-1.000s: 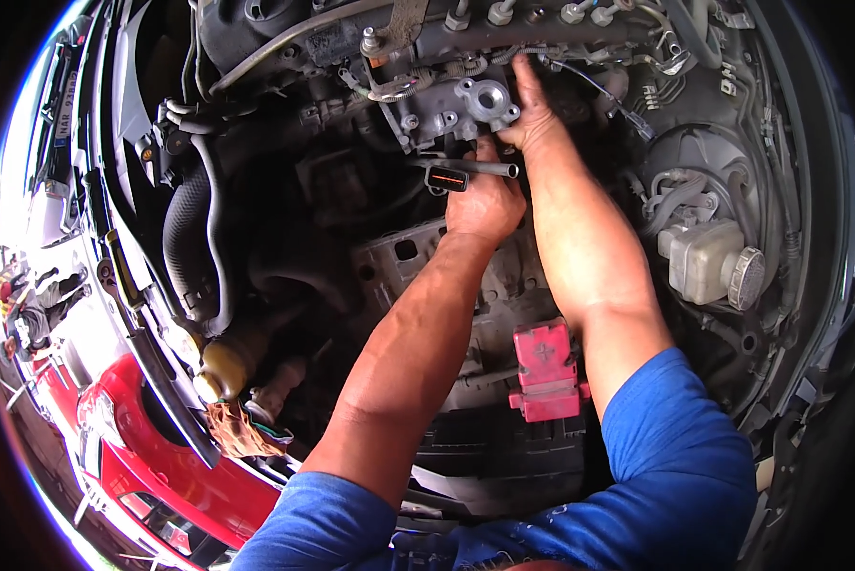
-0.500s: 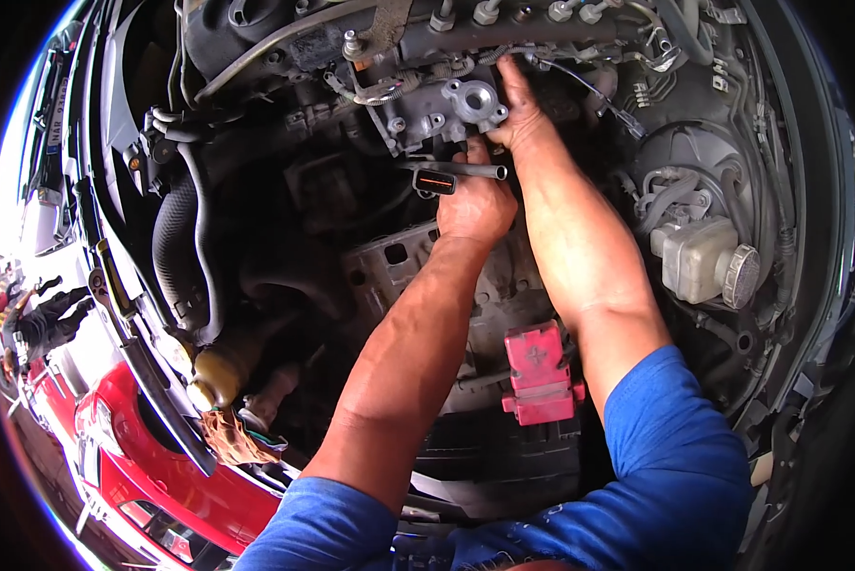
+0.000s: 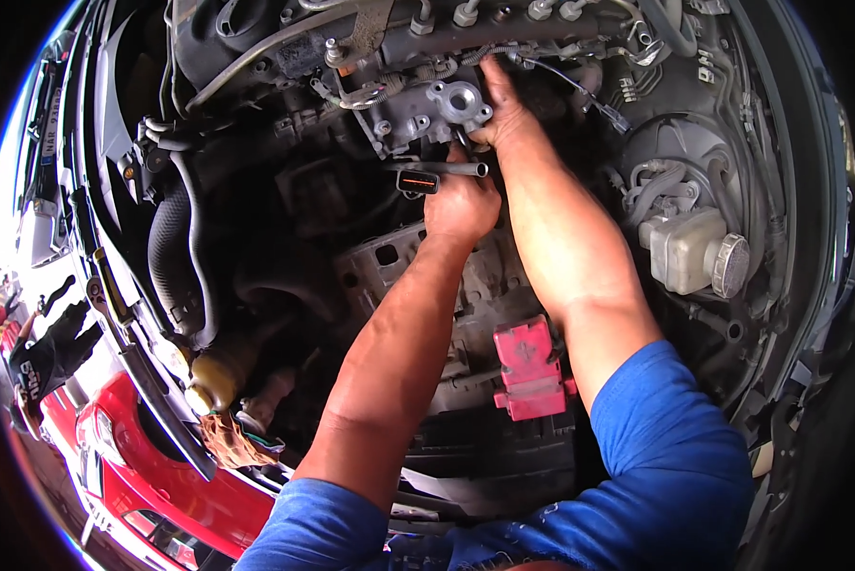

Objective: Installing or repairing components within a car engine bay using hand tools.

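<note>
Housing (image 3: 407, 121), left hand (image 3: 464, 205) just below it and right hand (image 3: 506, 119) at its right edge are seen shifted slightly left together, upper centre of frame — view drift, no progress judged — while, both grips being part-hidden, closure and hold cannot be told.

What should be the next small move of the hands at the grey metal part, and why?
Perhaps steady the grey metal part gently with the right hand: this hand is close beside it, while the left hand reaches up to the part's lower edge, its grip hard to see.
</note>
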Tool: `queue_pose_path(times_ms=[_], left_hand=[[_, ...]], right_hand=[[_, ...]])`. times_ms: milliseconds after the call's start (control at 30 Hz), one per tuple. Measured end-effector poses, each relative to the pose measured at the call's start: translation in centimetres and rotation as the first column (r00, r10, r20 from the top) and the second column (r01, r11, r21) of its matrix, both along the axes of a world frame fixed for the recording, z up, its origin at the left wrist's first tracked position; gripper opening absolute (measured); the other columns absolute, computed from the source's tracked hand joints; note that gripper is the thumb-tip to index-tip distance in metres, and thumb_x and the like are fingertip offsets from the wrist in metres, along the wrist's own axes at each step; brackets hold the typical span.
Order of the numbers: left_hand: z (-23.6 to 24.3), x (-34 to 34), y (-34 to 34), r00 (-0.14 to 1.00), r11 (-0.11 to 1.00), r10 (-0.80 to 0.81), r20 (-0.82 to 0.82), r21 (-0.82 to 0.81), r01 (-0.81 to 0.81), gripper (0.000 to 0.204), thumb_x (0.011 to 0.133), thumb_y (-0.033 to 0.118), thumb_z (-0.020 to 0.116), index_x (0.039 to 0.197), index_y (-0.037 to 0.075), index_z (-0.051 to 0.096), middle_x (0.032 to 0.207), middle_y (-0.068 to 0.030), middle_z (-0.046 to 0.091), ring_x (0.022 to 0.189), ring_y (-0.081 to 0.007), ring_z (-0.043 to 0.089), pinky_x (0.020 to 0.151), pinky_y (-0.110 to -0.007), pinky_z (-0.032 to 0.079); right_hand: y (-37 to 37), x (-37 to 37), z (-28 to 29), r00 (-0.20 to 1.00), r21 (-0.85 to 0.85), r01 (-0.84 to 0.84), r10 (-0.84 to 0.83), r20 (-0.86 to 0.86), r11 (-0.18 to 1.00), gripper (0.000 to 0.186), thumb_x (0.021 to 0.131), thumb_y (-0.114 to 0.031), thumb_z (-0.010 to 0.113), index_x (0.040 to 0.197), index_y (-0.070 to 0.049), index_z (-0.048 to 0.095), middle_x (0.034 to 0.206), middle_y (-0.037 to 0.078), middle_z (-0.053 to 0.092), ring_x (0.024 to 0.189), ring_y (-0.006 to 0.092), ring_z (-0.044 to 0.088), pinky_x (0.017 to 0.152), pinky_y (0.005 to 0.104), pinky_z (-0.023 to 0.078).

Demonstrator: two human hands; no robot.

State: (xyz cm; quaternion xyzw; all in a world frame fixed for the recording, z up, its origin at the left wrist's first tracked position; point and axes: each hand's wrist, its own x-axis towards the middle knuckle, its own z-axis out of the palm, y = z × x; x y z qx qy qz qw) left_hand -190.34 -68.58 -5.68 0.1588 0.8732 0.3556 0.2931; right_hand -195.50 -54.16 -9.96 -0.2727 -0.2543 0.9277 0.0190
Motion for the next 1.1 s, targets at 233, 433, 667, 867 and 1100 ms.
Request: queue_pose_path(times_ms=[233, 433, 667, 867, 1100], left_hand=[[1.0, -0.2, 0.2, 0.996, 0.997, 0.064, 0.059, -0.055, -0.061, 0.051, 0.086, 0.028, 0.063, 0.129, 0.005, 0.047, 0.110, -0.0258, 0.063, 0.103, -0.0435, 0.061, 0.088, -0.049, 0.049], [-0.6, -1.9, -0.1, 0.996, 0.972, -0.041, 0.081, -0.227, 0.058, 0.053, 0.089, 0.043, 0.054, 0.127, 0.005, 0.051, 0.109, -0.0256, 0.063, 0.103, -0.0435, 0.061, 0.091, -0.050, 0.048], [0.8, -0.7, 0.5, 0.995, 0.984, -0.097, -0.027, -0.151, 0.092, 0.041, 0.090, 0.039, 0.054, 0.103, 0.001, 0.063, 0.104, -0.0236, 0.067, 0.094, -0.0408, 0.066, 0.082, -0.047, 0.053], [1.1, -1.1, 0.7, 0.994, 0.972, -0.019, 0.106, -0.231, 0.043, 0.064, 0.087, 0.055, 0.053, 0.122, 0.002, 0.052, 0.114, -0.0293, 0.061, 0.108, -0.0434, 0.060, 0.093, -0.048, 0.048], [-0.4, -0.3, -0.9, 0.999, 0.996, -0.036, -0.034, 0.085, 0.039, 0.048, 0.088, 0.029, 0.057, 0.128, 0.004, 0.050, 0.117, -0.0240, 0.062, 0.109, -0.0420, 0.059, 0.092, -0.048, 0.047]], right_hand=[[-0.1, -0.2, 0.2, 0.997, -0.016, -0.009, 0.011, 0.083, 1.000, 0.072, 0.076, -0.071, 0.063, 0.114, -0.010, 0.063, 0.110, 0.011, 0.068, 0.101, 0.0291, 0.063, 0.095, 0.0482, 0.047], [-0.9, -0.5, 0.5, 0.999, 0.014, -0.001, 0.001, 0.042, 1.000, 0.072, 0.077, -0.071, 0.062, 0.116, -0.010, 0.062, 0.113, 0.012, 0.067, 0.104, 0.0315, 0.062, 0.096, 0.0513, 0.046], [0.4, 0.0, -0.6, 0.994, -0.038, 0.011, -0.007, 0.110, 0.999, 0.067, 0.079, -0.067, 0.064, 0.112, -0.009, 0.064, 0.112, 0.014, 0.067, 0.104, 0.0317, 0.062, 0.095, 0.0535, 0.046], [-0.3, -0.1, -0.1, 0.984, -0.030, 0.112, -0.106, 0.141, 0.993, 0.060, 0.082, -0.061, 0.065, 0.112, -0.009, 0.064, 0.111, 0.012, 0.068, 0.103, 0.0318, 0.062, 0.096, 0.0515, 0.046], [-0.2, -0.5, -0.3, 0.988, -0.057, 0.082, -0.074, 0.138, 0.995, 0.059, 0.083, -0.061, 0.063, 0.111, -0.010, 0.064, 0.108, 0.011, 0.069, 0.102, 0.0307, 0.063, 0.095, 0.0503, 0.047]])
